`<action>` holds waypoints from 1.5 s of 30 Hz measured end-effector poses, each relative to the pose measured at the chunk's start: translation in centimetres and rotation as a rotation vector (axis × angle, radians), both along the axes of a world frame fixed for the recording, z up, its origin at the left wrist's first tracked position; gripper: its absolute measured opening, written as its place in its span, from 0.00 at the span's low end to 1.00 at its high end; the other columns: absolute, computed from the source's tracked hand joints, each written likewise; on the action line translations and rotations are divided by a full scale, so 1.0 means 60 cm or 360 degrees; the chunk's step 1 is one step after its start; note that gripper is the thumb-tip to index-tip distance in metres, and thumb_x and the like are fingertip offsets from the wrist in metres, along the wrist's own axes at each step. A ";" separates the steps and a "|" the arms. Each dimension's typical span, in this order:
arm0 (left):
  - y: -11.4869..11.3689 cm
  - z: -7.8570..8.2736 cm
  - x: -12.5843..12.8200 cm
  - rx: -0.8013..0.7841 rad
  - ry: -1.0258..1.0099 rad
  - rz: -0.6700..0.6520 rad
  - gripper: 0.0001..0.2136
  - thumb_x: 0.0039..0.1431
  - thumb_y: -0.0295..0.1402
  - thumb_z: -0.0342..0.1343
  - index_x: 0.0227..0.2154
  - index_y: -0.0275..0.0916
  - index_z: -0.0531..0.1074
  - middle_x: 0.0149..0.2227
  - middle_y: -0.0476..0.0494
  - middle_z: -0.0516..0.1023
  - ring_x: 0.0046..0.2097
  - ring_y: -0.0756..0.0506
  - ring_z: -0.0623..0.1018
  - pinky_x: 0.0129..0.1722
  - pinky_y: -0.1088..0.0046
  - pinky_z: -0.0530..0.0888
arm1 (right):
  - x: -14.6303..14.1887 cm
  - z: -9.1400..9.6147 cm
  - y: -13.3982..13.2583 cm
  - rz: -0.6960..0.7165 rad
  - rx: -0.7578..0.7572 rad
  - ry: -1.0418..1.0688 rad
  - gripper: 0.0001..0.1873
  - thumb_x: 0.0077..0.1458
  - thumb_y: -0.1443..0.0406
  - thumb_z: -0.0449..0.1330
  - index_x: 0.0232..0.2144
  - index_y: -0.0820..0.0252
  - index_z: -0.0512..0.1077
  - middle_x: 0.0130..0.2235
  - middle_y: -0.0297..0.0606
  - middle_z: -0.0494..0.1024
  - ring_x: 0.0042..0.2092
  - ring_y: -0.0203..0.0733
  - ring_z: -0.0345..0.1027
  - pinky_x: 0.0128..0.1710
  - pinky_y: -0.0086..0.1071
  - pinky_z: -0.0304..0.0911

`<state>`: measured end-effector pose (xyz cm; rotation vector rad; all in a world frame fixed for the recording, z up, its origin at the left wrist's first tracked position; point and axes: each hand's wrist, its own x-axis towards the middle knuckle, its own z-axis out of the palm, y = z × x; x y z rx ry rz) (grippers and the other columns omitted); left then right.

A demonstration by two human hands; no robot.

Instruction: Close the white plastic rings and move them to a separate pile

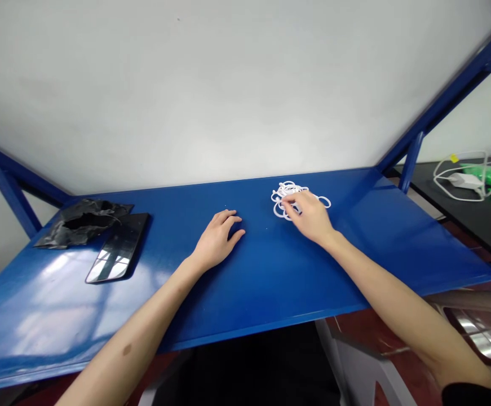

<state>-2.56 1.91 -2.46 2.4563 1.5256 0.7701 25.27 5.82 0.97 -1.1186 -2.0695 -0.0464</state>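
A small heap of thin white rings (286,190), some with little knobs on them, lies toward the back of the blue table. My right hand (310,217) is over this heap, thumb and fingers curled together at its near side around part of a white ring. The hand covers some of the rings, and one loop shows past its right side. My left hand (217,239) rests on the tabletop to the left of the heap, fingers loosely spread and holding nothing.
The blue table (245,293) meets a pale wall (228,90). On its left lie a black crumpled plastic bag (84,217) and a dark phone (118,248). Blue braces (412,160) flank both sides. A black surface to the right holds a white cable (460,197) and green plastic (488,175).
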 end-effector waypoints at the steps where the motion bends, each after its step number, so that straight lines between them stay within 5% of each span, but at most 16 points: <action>1: 0.002 -0.002 -0.003 -0.0019 0.0016 0.0009 0.14 0.68 0.40 0.54 0.52 0.40 0.73 0.61 0.37 0.72 0.65 0.35 0.68 0.64 0.49 0.69 | 0.014 0.003 0.009 -0.0115 0.0017 0.0064 0.07 0.66 0.63 0.57 0.39 0.56 0.76 0.39 0.41 0.82 0.42 0.47 0.74 0.43 0.41 0.70; 4: 0.004 -0.004 -0.010 -0.0050 0.0053 -0.0012 0.15 0.69 0.40 0.52 0.53 0.39 0.73 0.62 0.37 0.72 0.66 0.35 0.68 0.65 0.49 0.68 | 0.048 0.002 0.033 -0.0333 0.0029 0.0120 0.07 0.64 0.63 0.58 0.39 0.57 0.76 0.39 0.43 0.81 0.44 0.50 0.72 0.44 0.43 0.70; 9: 0.006 0.002 -0.017 -0.0083 0.0093 -0.0057 0.17 0.69 0.41 0.52 0.54 0.39 0.72 0.63 0.37 0.71 0.67 0.35 0.67 0.66 0.49 0.68 | 0.054 -0.004 0.042 -0.0374 0.0102 -0.0041 0.08 0.63 0.62 0.59 0.42 0.58 0.76 0.45 0.46 0.79 0.49 0.55 0.67 0.51 0.50 0.67; 14: 0.008 0.005 -0.020 -0.0104 0.0100 -0.0078 0.17 0.69 0.41 0.52 0.54 0.40 0.73 0.63 0.37 0.71 0.67 0.36 0.67 0.66 0.50 0.67 | 0.013 0.007 0.003 -0.0036 0.0201 -0.0089 0.08 0.66 0.63 0.58 0.43 0.56 0.76 0.45 0.44 0.80 0.49 0.52 0.70 0.51 0.48 0.68; 17: 0.007 0.005 -0.020 -0.0089 0.0088 -0.0084 0.16 0.69 0.41 0.52 0.54 0.40 0.73 0.63 0.37 0.72 0.66 0.36 0.68 0.66 0.50 0.67 | -0.014 0.006 -0.024 0.0384 0.0086 -0.0300 0.10 0.69 0.63 0.55 0.44 0.57 0.77 0.44 0.41 0.81 0.46 0.47 0.73 0.48 0.43 0.70; 20: 0.007 0.005 -0.020 -0.0078 0.0065 -0.0093 0.16 0.69 0.41 0.52 0.54 0.41 0.73 0.62 0.37 0.72 0.65 0.37 0.69 0.65 0.49 0.68 | -0.032 -0.005 -0.041 0.0578 -0.0089 -0.0551 0.12 0.69 0.62 0.56 0.47 0.58 0.77 0.46 0.42 0.81 0.46 0.46 0.74 0.46 0.41 0.72; 45: 0.005 0.006 -0.019 -0.0080 0.0080 -0.0084 0.16 0.69 0.40 0.52 0.54 0.40 0.72 0.62 0.37 0.72 0.65 0.36 0.68 0.65 0.49 0.68 | -0.038 -0.012 -0.039 0.0614 -0.0347 -0.0655 0.13 0.67 0.62 0.58 0.50 0.58 0.77 0.49 0.44 0.79 0.49 0.50 0.73 0.51 0.47 0.71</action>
